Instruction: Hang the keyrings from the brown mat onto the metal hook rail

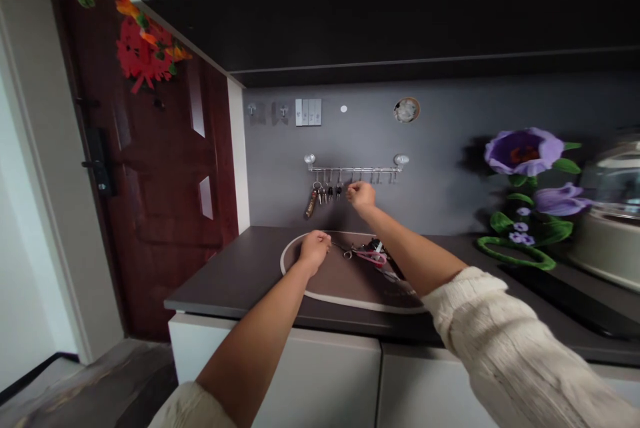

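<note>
My right hand point(362, 195) is raised to the hook rail point(356, 170) on the wall, its fingers curled together just under the hooks. Whatever it may pinch is hidden behind the fingers. Left of it, several keys point(324, 195) hang from the rail's hooks, along with a brown key fob point(311, 203). My left hand point(315, 251) is closed low over the left part of the brown mat point(340, 288). A thin dark line runs from near its fingertips toward a pile of keys point(377, 253) with a pink strap, partly covered by my right forearm.
Purple artificial flowers point(524, 151) stand on the dark countertop point(220, 275) at the right, beside a clear-domed appliance point(613, 228). A dark flat object point(565, 298) lies before them. An overhanging shelf point(380, 28) spans above. At left is a dark red door point(170, 228).
</note>
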`<action>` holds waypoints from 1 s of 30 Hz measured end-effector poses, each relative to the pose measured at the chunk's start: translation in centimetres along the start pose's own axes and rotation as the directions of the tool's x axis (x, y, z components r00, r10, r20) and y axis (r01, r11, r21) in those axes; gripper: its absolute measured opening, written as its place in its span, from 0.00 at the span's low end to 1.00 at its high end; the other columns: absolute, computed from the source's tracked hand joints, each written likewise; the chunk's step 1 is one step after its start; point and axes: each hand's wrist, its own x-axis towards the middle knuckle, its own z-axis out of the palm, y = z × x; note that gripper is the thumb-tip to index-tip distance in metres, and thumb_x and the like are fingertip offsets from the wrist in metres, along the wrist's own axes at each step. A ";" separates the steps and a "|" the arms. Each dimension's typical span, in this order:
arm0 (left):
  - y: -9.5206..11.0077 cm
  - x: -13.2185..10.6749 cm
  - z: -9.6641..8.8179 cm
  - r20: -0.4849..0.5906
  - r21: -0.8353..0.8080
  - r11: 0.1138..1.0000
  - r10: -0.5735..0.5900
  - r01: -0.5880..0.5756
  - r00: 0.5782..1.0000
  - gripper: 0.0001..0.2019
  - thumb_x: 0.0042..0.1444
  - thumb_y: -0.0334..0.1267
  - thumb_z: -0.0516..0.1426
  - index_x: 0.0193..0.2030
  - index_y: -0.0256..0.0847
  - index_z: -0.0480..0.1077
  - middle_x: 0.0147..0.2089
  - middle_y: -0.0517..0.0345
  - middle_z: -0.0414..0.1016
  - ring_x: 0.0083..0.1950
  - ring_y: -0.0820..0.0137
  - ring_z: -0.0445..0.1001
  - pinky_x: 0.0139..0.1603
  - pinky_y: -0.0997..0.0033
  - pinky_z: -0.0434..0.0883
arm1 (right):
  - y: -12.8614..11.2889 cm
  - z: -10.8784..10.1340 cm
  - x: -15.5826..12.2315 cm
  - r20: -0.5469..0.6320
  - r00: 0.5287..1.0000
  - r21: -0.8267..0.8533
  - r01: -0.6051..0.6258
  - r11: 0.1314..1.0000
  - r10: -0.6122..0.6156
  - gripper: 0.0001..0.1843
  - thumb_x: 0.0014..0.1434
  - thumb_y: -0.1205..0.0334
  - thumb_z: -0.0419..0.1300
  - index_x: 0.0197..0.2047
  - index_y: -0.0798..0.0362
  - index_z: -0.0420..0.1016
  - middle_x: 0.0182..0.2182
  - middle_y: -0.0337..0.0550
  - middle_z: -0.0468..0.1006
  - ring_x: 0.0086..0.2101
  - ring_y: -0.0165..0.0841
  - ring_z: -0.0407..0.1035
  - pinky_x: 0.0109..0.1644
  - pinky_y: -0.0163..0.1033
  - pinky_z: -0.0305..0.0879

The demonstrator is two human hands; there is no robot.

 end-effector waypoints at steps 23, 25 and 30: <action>0.0 -0.7 0.0 0.378 0.348 0.902 0.116 -0.257 0.918 0.14 0.39 0.43 0.59 0.31 0.35 0.71 0.30 0.56 0.72 0.31 0.73 0.66 0.34 0.74 0.61 | 2.5 -4.5 -10.6 0.261 0.965 -0.002 0.006 1.000 -0.005 0.07 0.46 0.66 0.56 0.30 0.56 0.72 0.26 0.40 0.75 0.28 0.27 0.68 0.34 0.31 0.63; 0.0 -0.6 0.0 0.405 0.365 0.885 0.129 -0.289 0.905 0.14 0.38 0.44 0.59 0.31 0.35 0.72 0.32 0.55 0.73 0.32 0.72 0.66 0.35 0.73 0.62 | 2.3 -4.7 -10.7 0.272 0.962 -0.022 0.028 0.999 -0.021 0.07 0.47 0.66 0.55 0.31 0.56 0.72 0.27 0.41 0.75 0.29 0.27 0.68 0.35 0.32 0.62; 0.2 -0.5 -0.1 0.413 0.401 0.863 0.129 -0.307 0.902 0.12 0.38 0.43 0.58 0.27 0.36 0.72 0.29 0.57 0.73 0.29 0.73 0.65 0.34 0.74 0.61 | 1.7 -4.9 -10.9 0.283 0.958 -0.088 0.075 0.993 -0.048 0.07 0.47 0.66 0.55 0.30 0.56 0.73 0.28 0.41 0.76 0.30 0.27 0.68 0.36 0.32 0.62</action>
